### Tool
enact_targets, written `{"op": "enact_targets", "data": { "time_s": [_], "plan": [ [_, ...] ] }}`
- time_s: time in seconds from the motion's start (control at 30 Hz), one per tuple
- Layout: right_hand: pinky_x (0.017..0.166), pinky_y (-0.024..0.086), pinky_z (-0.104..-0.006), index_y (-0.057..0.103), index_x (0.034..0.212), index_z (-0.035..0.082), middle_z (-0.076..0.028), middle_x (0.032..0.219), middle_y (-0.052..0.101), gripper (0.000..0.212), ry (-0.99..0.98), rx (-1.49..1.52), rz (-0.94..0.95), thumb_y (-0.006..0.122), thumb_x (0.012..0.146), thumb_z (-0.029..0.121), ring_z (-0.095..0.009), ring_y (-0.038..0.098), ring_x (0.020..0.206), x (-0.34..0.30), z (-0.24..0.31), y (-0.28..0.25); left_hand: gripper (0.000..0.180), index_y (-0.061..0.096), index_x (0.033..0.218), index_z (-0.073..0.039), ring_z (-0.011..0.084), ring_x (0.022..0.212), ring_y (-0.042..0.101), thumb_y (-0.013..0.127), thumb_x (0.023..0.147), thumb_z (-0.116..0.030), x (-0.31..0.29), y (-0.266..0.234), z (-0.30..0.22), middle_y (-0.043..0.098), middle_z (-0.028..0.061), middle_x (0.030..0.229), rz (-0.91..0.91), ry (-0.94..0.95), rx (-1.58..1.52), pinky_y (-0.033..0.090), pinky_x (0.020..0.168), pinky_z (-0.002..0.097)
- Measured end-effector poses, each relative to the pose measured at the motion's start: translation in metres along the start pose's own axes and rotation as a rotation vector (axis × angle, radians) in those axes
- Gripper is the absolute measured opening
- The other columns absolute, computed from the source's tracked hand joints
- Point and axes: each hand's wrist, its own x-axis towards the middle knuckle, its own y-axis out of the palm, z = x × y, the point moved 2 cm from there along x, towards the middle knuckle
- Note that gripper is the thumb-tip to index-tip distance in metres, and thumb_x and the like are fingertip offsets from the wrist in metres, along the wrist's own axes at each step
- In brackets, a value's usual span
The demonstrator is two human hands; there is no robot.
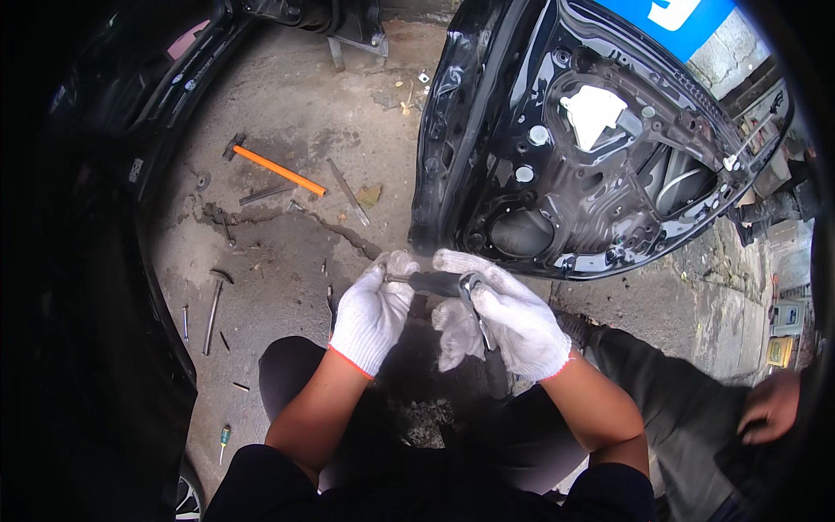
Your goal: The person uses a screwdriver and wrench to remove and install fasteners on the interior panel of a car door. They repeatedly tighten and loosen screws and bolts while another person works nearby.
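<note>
In front of my lap, both hands wear white knit gloves with orange cuffs. My right hand is closed round a ratchet-like hand tool, which has a dark barrel, a rounded metal head and a handle with a black grip pointing down. At the barrel's left end, the fingers of my left hand pinch a thin metal tip. A crumpled white glove or cloth shows below the barrel; whether anything is inside it I cannot tell. Past my hands stands a black car door with its inner panel exposed.
On the concrete at left lie an orange-handled hammer, a flat metal bar, another hammer, a screwdriver and several small rods. Dark car bodywork borders the left. Another person's bare hand and dark-clothed leg are at right.
</note>
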Motion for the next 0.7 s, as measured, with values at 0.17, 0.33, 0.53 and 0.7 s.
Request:
{"op": "enact_targets", "data": {
  "time_s": [0.17, 0.33, 0.53, 0.7],
  "plan": [
    [0.092, 0.064, -0.0445, 0.038, 0.161, 0.004, -0.019, 0.126, 0.068, 0.061, 0.009, 0.054, 0.1, 0.065, 0.107, 0.012, -0.029, 0.074, 0.107, -0.002, -0.004, 0.003, 0.03, 0.056, 0.124, 0.005, 0.0313, 0.107, 0.066, 0.036, 0.117, -0.016, -0.003, -0.014, 0.002, 0.065, 0.0203, 0.115, 0.025, -0.019, 0.064, 0.055, 0.106, 0.048],
    [0.062, 0.059, -0.0283, 0.048, 0.156, 0.011, -0.008, 0.101, 0.071, 0.054, 0.222, -0.246, -0.107, 0.067, 0.109, 0.03, -0.013, 0.067, 0.07, -0.003, -0.007, -0.002, 0.024, 0.059, 0.125, 0.001, 0.0289, 0.105, 0.063, 0.046, 0.114, -0.016, -0.005, -0.004, -0.002, 0.066, 0.0162, 0.116, 0.148, 0.117, 0.163, 0.055, 0.099, 0.0459],
    [0.044, 0.045, -0.0226, 0.06, 0.152, 0.009, -0.005, 0.089, 0.073, 0.053, -0.013, -0.538, -0.27, 0.074, 0.103, 0.026, -0.005, 0.055, 0.052, -0.017, 0.032, -0.015, 0.04, 0.059, 0.138, -0.004, 0.0331, 0.125, 0.066, 0.067, 0.105, -0.025, -0.035, 0.023, -0.007, 0.067, 0.0158, 0.136, 0.241, 0.102, 0.297, 0.056, 0.107, 0.0505],
    [0.066, 0.053, -0.0209, 0.067, 0.141, 0.002, -0.003, 0.098, 0.073, 0.04, -0.655, -0.782, -0.907, 0.071, 0.102, 0.011, -0.006, 0.063, 0.074, -0.049, 0.113, -0.083, 0.055, 0.05, 0.146, 0.0, 0.0383, 0.118, 0.069, 0.068, 0.104, -0.031, -0.059, 0.028, -0.003, 0.064, 0.0217, 0.138, 0.286, 0.023, 0.445, 0.058, 0.103, 0.0547]
  ]
}}
